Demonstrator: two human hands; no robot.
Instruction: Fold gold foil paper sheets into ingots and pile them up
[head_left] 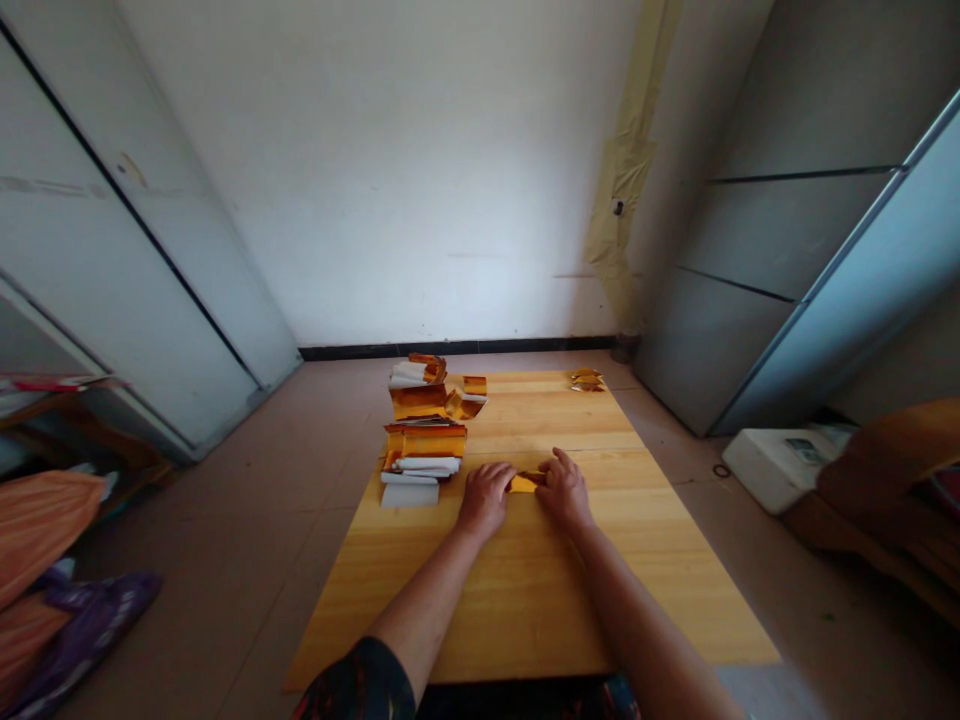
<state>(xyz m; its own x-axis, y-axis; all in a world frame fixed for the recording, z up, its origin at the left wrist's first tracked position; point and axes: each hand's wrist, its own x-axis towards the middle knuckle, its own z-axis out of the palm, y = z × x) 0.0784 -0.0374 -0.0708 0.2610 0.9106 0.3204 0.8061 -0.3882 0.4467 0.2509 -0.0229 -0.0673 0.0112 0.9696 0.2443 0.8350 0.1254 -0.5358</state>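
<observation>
A small piece of gold foil paper (524,483) lies on the wooden table (525,590), held between both hands. My left hand (485,497) is curled shut, pinching its left end. Pressing on the right end, my right hand (564,490) has bent fingers closed on the paper. Just left of my left hand stands a stack of gold and white paper sheets (420,462).
A second pile of gold paper (426,390) sits at the table's far left, and a folded gold piece (587,380) at the far right corner. A grey cabinet (787,250) stands right, a white box (780,465) on the floor, bags (67,590) at left.
</observation>
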